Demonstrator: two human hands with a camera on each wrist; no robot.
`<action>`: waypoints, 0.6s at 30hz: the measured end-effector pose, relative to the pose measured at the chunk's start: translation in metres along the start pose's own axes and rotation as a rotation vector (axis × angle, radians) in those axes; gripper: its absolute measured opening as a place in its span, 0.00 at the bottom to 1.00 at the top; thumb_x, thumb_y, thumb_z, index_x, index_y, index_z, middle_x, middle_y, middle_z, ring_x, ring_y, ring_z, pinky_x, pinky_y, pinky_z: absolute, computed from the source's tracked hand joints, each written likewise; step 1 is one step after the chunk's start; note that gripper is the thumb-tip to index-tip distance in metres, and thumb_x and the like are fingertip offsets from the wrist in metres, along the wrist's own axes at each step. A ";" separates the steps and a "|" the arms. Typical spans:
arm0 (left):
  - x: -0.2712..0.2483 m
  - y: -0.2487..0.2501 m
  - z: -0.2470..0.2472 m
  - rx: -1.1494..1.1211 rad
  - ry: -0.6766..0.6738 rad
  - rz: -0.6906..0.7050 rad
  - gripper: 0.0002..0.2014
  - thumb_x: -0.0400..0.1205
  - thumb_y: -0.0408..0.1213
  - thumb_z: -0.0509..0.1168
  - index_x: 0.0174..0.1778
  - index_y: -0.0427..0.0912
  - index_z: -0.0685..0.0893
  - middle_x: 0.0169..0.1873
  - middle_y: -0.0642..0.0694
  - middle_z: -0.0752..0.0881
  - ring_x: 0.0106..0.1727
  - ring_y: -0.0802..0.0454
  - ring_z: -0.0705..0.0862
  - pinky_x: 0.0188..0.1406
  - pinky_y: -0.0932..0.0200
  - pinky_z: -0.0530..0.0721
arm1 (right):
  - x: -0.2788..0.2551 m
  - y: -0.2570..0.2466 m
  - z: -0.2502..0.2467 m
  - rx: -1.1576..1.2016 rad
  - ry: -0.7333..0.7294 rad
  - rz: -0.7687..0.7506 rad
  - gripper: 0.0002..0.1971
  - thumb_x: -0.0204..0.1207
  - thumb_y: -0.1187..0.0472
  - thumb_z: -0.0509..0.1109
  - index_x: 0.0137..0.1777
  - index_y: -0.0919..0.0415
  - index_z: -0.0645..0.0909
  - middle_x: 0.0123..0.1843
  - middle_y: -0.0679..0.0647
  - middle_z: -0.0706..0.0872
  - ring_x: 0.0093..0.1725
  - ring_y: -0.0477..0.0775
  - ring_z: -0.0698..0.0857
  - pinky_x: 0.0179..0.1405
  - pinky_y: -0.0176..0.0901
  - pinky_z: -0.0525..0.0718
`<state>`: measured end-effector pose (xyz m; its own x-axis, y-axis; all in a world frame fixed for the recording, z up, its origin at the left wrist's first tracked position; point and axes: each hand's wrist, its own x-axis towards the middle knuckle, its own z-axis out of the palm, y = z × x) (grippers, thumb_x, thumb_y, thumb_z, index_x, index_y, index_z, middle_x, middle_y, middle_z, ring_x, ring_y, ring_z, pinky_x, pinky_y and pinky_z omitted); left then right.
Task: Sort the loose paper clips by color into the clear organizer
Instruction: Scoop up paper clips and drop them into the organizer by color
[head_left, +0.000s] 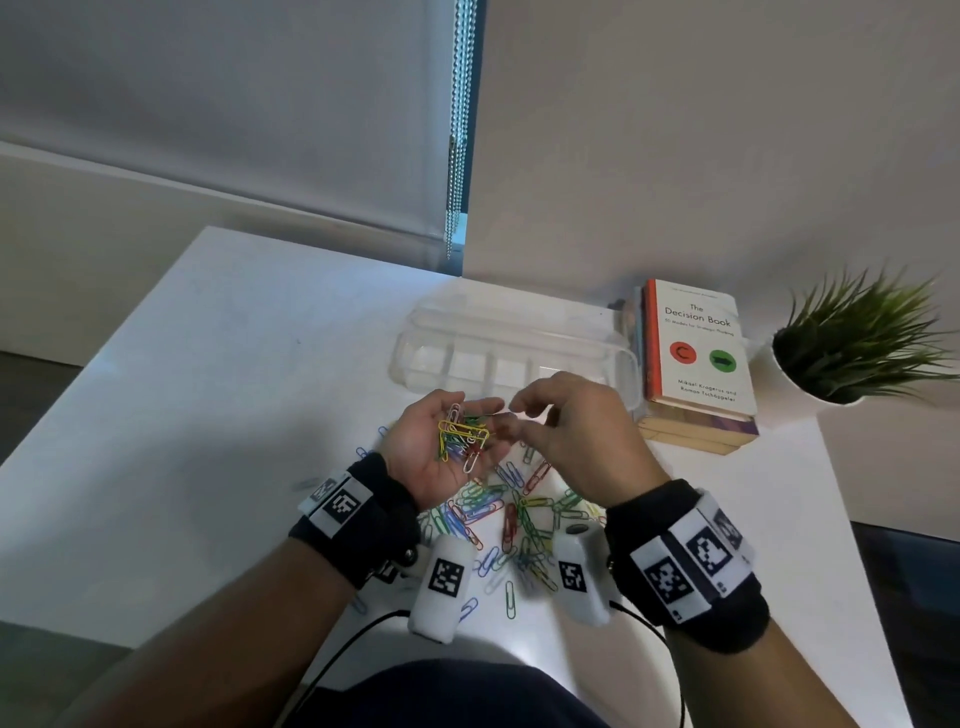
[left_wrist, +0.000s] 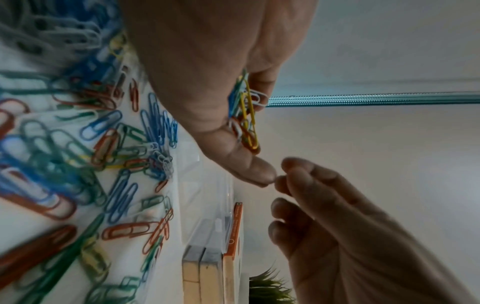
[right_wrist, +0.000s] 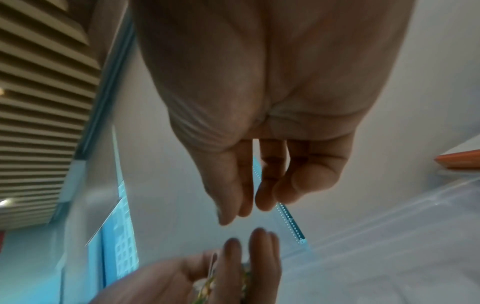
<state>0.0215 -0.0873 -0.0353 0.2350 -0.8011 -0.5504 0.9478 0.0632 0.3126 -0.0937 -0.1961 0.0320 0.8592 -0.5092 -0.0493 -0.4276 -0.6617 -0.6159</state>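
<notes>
My left hand (head_left: 418, 447) is turned palm up above the table and cups a bunch of mixed paper clips (head_left: 462, 439), yellow, green, red and white. In the left wrist view its thumb and fingers (left_wrist: 207, 92) curl round that bunch (left_wrist: 246, 117). My right hand (head_left: 566, 431) reaches in from the right, thumb and forefinger pinched together at the left fingertips on a thin clip (head_left: 500, 414) that barely shows. The clear organizer (head_left: 519, 332) lies behind both hands with its lid open. A pile of loose clips (head_left: 519, 519) is spread on the table under the hands.
A stack of books (head_left: 696, 353) stands right of the organizer, with a potted plant (head_left: 857, 338) further right. The white table (head_left: 208, 415) stretches to the left. A blind and its bead chain (head_left: 457, 130) hang at the back.
</notes>
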 end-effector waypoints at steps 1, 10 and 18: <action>0.001 0.001 0.000 0.006 -0.010 0.005 0.21 0.85 0.40 0.51 0.54 0.25 0.81 0.44 0.31 0.87 0.35 0.42 0.88 0.33 0.54 0.89 | 0.001 -0.004 0.005 -0.035 -0.022 -0.020 0.05 0.73 0.56 0.74 0.46 0.55 0.87 0.45 0.47 0.81 0.41 0.43 0.77 0.42 0.40 0.76; 0.003 -0.001 -0.006 0.093 0.019 0.013 0.12 0.74 0.39 0.58 0.37 0.34 0.81 0.32 0.39 0.83 0.31 0.47 0.83 0.31 0.59 0.85 | 0.013 -0.020 0.029 -0.250 -0.178 -0.050 0.07 0.76 0.60 0.65 0.45 0.56 0.85 0.48 0.55 0.80 0.49 0.56 0.79 0.49 0.48 0.79; 0.003 0.016 -0.012 0.096 0.113 0.034 0.27 0.87 0.40 0.48 0.41 0.26 0.88 0.39 0.30 0.88 0.33 0.41 0.88 0.29 0.58 0.87 | 0.054 -0.003 0.003 0.027 0.012 0.096 0.06 0.75 0.61 0.68 0.36 0.56 0.81 0.34 0.48 0.85 0.34 0.48 0.80 0.31 0.35 0.76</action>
<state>0.0398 -0.0820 -0.0415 0.2947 -0.7272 -0.6200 0.9150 0.0276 0.4026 -0.0455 -0.2199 0.0291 0.8113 -0.5761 -0.0999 -0.4997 -0.5946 -0.6299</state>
